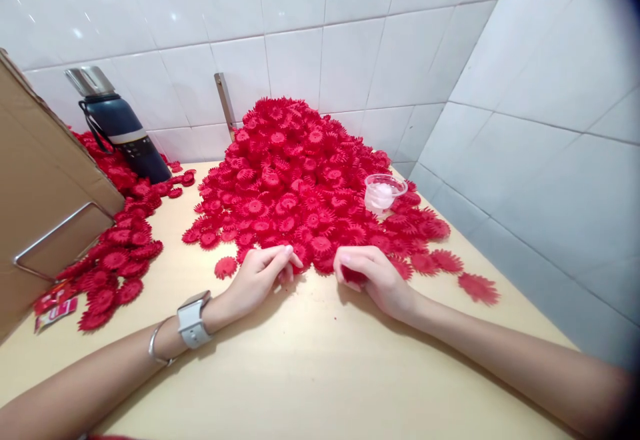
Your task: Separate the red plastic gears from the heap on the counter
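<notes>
A big heap of red fringed flower heads (285,180) rises in front of me, apparently artificial, with notched petals. At its front edge, my left hand (265,273) rests on the table with fingers curled and thumb against the index finger. Red shows by those fingertips, but whether it is pinched or lies behind them is unclear. Opposite it, my right hand (375,277) is curled closed around a red flower head (353,275), mostly hidden by the fingers. A clear plastic cup (383,195) with whitish contents sits among the flowers at the heap's right side.
A dark blue bottle (127,133) with a steel cap stands back left beside a cardboard box (45,180). More red flowers (120,260) and small packets (55,307) lie there. A metal strip (224,103) leans on the tiled wall (350,60). The pale table (310,373) meets another wall at right.
</notes>
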### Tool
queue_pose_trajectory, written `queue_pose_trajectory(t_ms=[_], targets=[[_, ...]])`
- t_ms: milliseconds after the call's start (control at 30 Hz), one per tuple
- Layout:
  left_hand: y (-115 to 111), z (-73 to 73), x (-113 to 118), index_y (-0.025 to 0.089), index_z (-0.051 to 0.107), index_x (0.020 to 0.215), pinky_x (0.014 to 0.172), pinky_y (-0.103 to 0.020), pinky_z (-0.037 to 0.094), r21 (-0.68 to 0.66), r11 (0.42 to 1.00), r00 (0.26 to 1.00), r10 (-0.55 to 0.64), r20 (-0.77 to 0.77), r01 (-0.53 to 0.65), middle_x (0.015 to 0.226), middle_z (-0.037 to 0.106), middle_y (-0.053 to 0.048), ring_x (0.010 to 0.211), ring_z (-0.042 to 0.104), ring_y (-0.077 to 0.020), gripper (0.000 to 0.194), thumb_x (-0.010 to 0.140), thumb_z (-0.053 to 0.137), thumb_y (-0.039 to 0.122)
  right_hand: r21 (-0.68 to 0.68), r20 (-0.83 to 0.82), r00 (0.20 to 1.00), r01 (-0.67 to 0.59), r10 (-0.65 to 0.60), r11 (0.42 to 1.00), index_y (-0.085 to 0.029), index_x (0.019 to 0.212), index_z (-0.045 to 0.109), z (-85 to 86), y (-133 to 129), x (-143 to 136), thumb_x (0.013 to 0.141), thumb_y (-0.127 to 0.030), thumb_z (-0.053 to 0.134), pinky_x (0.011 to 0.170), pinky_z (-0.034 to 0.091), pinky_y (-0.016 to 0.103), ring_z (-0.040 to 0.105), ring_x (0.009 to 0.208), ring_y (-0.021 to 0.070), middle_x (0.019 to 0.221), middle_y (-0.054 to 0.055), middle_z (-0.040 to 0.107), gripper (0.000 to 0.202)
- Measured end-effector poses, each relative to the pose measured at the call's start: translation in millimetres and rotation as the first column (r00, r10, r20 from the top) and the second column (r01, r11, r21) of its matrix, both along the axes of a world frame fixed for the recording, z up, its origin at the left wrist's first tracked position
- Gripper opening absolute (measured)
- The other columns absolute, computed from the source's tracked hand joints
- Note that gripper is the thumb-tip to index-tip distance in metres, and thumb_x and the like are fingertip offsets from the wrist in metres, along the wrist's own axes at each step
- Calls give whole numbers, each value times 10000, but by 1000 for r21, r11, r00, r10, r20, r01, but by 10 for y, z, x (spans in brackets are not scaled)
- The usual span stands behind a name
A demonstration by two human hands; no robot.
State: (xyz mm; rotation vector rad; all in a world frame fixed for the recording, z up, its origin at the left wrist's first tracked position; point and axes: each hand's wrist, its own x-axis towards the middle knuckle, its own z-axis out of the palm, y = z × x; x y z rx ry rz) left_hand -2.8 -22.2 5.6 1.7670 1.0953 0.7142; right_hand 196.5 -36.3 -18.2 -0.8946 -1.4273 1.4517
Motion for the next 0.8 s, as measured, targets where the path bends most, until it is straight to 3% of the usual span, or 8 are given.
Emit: queue_pose_trajectory(t_ms=[100,200,400,600,800], targets=[[-2,-4,4,129,616,733,530,-208,379,2,1000,1000,1,-2,-1,599,542,-9,567,483,-114,365,883,366,347,-12,-31,999,13,-14,1000,-160,719,520,11,-10,-38,844,-314,455,478,283,235,396,495,94,581,-24,496,208],[-1,-12,7,127,614,741,528,-205,379,0,1000,1000,3,-1,-3,601,541,-9,563,481,-110,372,886,359,356,-40,-61,997,46,-49,998,-187,784,471,32,-23,-84,872,-341,413,490,296,228,381,503,88,601,-44,471,187],[4,-34,0,123,611,746,526,-204,383,-1,1000,1000,-2,1,2,604,539,-11,562,486,-110,367,886,360,351,29,30,992,118,-119,993,-175,608,437,14,-23,-77,876,-296,383,466,242,232,303,480,89,522,-54,358,299],[0,-26,7,122,613,743,525,-207,388,4,1000,1000,-15,13,15,601,542,-14,561,491,-112,368,884,359,347,39,-1,991,135,-135,990,-202,506,273,-34,-12,-45,847,-292,354,453,193,256,230,456,97,470,-56,270,361],[-9,-42,8,129,611,726,512,-198,381,12,1000,1000,-12,17,12,582,541,-7,541,479,-103,363,882,372,352,-12,-21,994,108,-108,994,-188,686,450,-47,1,-40,711,-160,407,439,198,239,286,466,100,520,-47,389,57]])
